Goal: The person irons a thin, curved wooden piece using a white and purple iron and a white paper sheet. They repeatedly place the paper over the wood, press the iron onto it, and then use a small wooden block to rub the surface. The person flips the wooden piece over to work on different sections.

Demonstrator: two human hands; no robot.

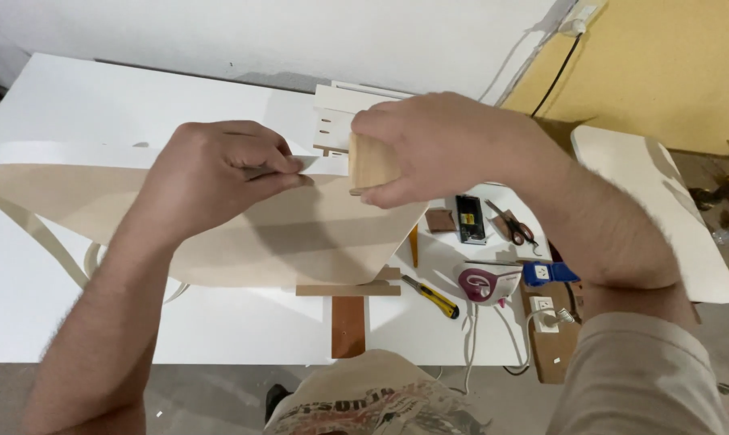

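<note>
So the main thing here is the white edge-banding strip [66, 153] running along the top edge of the curved beige panel [300, 234], which stands on its edge over the middle of the white surface [219, 326]. The strip's long axis goes left to right, following the panel's rim, and its loose tail curls down off the panel's left end toward the surface's left edge.

The left hand [211, 173] sits right on the strip, its fingers [280, 165] pinched closed on the band where it meets the rim. The right hand [429, 145] is just beside it to the right, fingers wrapped around a small wooden block [372, 161] that presses down on the same rim. The two hands are nearly touching, with the block's flat face lined up along the strip's run. So the strip lies directly under both hands, and the left one is nearer the stretch going off to the left.

Further out on the surface's right side: a yellow utility knife [430, 295], scissors [513, 225], a small clothes iron [487, 283] I think (partly hidden, hard to be sure), and a white drilled board [336, 117] behind the panel near the far edge.
</note>
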